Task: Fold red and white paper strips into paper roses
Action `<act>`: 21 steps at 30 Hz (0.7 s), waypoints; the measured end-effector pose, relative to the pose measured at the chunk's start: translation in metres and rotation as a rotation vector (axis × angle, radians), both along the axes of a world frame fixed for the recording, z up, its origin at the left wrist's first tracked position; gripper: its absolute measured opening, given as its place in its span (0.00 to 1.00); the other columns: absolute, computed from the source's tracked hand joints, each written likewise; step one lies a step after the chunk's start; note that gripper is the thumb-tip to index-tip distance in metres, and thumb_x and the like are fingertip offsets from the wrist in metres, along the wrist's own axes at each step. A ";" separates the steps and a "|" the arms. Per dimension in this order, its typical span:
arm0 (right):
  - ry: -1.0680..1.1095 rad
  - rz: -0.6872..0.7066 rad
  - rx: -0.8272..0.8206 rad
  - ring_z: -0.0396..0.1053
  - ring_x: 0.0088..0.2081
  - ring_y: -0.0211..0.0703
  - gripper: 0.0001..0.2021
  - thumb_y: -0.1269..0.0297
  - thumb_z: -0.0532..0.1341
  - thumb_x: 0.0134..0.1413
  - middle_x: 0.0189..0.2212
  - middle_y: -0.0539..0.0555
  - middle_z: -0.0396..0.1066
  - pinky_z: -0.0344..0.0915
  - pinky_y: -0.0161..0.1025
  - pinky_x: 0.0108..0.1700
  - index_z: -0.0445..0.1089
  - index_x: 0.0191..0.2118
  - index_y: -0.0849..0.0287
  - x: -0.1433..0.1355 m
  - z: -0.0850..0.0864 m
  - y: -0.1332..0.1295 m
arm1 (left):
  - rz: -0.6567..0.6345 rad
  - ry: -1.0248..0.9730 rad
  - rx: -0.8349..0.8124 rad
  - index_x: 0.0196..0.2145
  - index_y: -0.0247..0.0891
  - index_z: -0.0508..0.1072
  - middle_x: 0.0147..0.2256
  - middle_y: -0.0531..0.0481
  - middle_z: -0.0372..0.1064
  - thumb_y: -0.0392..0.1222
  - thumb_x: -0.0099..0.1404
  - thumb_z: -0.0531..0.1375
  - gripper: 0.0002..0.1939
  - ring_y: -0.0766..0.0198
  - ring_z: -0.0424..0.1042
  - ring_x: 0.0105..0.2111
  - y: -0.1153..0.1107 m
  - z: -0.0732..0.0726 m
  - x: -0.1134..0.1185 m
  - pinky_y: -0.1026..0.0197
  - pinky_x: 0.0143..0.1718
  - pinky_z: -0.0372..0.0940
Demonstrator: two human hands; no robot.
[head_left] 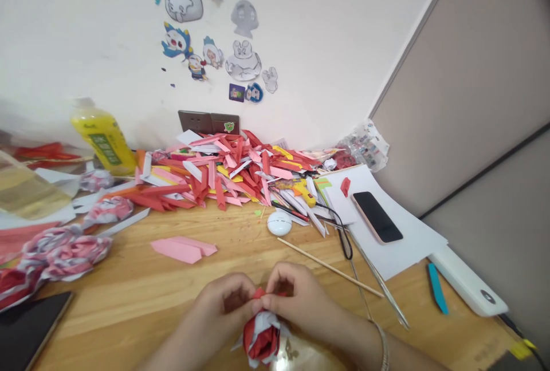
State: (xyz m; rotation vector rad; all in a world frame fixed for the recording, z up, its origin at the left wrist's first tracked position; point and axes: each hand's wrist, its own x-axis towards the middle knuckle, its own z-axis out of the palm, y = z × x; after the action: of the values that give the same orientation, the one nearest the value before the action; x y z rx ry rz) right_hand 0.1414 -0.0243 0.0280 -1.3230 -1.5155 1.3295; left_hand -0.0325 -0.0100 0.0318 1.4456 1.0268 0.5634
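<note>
Near the bottom middle, my left hand [226,302] and my right hand [296,296] meet with thumbs and forefingers pinched together on red paper. Just below the fingertips hangs a red and white paper flower [261,339], its petals curled round a red centre. Both hands are closed on its upper red part, and the exact hold is partly covered by the fingers. Further up the wooden table [129,296] lies a folded pink paper strip [183,249], apart from my hands. A thin wooden stick [329,266] rests to the right of my right hand.
A heap of folded paper strips [219,173] lines the wall. More paper flowers [69,251] lie left, near a yellow bottle [104,136] and a dark tablet [32,325]. Right are a phone [378,216] on white sheets, a yellow glue gun [304,192] and a round white case [279,224].
</note>
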 end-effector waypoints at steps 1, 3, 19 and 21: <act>-0.038 0.006 0.020 0.62 0.25 0.35 0.08 0.75 0.66 0.42 0.21 0.45 0.65 0.56 0.31 0.27 0.65 0.22 0.60 0.000 0.000 0.000 | 0.005 0.004 0.004 0.22 0.37 0.66 0.23 0.53 0.65 0.57 0.53 0.61 0.19 0.64 0.65 0.25 0.000 -0.002 0.000 0.63 0.27 0.61; -0.113 0.031 0.074 0.62 0.25 0.35 0.09 0.77 0.66 0.42 0.21 0.45 0.64 0.55 0.30 0.27 0.65 0.22 0.60 0.001 0.001 0.001 | 0.006 0.029 0.048 0.21 0.38 0.65 0.22 0.54 0.65 0.56 0.54 0.60 0.19 0.64 0.65 0.24 0.000 -0.006 -0.001 0.64 0.26 0.60; -0.315 0.284 0.574 0.64 0.31 0.37 0.13 0.78 0.67 0.48 0.24 0.47 0.67 0.57 0.33 0.37 0.64 0.24 0.59 0.010 0.006 0.005 | -0.109 0.366 0.351 0.25 0.38 0.69 0.26 0.51 0.69 0.39 0.59 0.53 0.08 0.62 0.68 0.28 -0.002 0.004 -0.003 0.64 0.31 0.60; -0.310 0.279 0.563 0.64 0.31 0.37 0.13 0.79 0.67 0.47 0.24 0.46 0.67 0.57 0.33 0.37 0.63 0.23 0.59 0.010 0.007 0.004 | -0.129 0.398 0.327 0.25 0.38 0.69 0.26 0.51 0.69 0.39 0.59 0.54 0.07 0.62 0.68 0.28 -0.001 0.005 -0.003 0.63 0.31 0.60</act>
State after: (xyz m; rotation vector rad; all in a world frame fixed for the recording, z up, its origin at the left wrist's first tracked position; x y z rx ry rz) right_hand 0.1510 -0.0205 0.0349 -1.0020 -2.1517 0.7707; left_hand -0.0359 -0.0105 0.0368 1.9535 1.1750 0.3666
